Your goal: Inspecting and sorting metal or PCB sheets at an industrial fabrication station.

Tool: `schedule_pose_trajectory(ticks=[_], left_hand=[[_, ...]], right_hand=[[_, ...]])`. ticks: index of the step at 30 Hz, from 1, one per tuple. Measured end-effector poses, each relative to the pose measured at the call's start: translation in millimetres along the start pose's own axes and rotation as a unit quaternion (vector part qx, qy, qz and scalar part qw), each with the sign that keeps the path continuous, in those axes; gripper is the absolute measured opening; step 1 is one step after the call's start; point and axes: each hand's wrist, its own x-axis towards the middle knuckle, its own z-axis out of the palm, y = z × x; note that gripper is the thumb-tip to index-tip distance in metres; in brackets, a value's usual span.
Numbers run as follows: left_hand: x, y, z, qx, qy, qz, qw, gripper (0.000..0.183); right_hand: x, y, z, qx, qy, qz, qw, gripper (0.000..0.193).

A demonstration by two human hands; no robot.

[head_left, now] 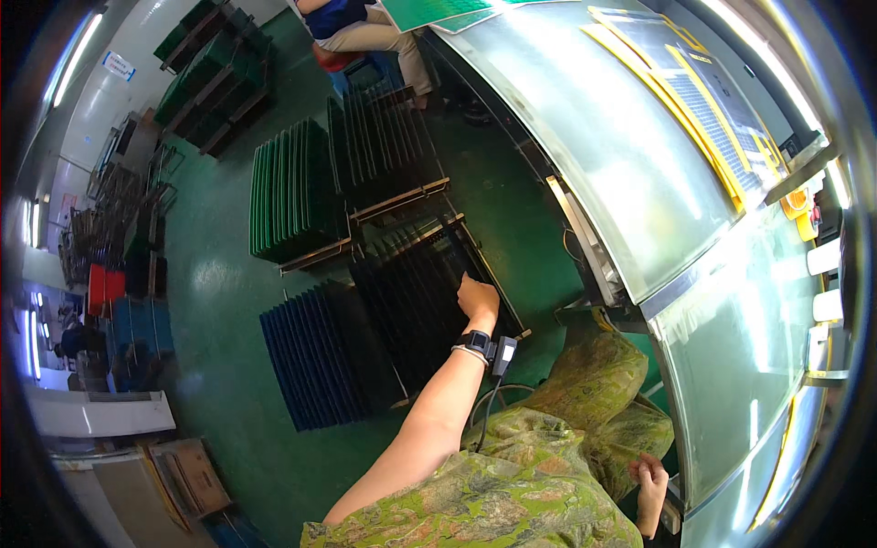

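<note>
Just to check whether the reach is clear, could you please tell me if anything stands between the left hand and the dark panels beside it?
Nothing visible does: the left hand is at the right-hand end of the dark panels, though whether it touches one is unclear.

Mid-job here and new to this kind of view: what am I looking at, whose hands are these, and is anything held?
No machine here: these are one person's bare hands, seen from a fisheye camera on their head, looking down, so straight edges bend. The left hand is at a rack of dark panels; whether it grips one, I can't tell. The right hand is near the shiny table, with nothing clearly in it. On that table lie yellow-edged pieces and, at the far end, green sheets.
</note>
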Motion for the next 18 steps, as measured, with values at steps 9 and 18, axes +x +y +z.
schedule_pose_trajectory(ticks=[9, 18], left_hand=[[16, -16, 22, -0.053, -0.077, -0.012, 0.995, 0.05], [8, -38, 40, -0.015, -0.13, -0.017, 0.991, 0.048]], right_hand=[[-1, -6, 6, -0.021, 0.002, 0.018, 1.0, 0.025], [-3, 3, 4, 0.002, 0.003, 0.006, 1.0, 0.024]])
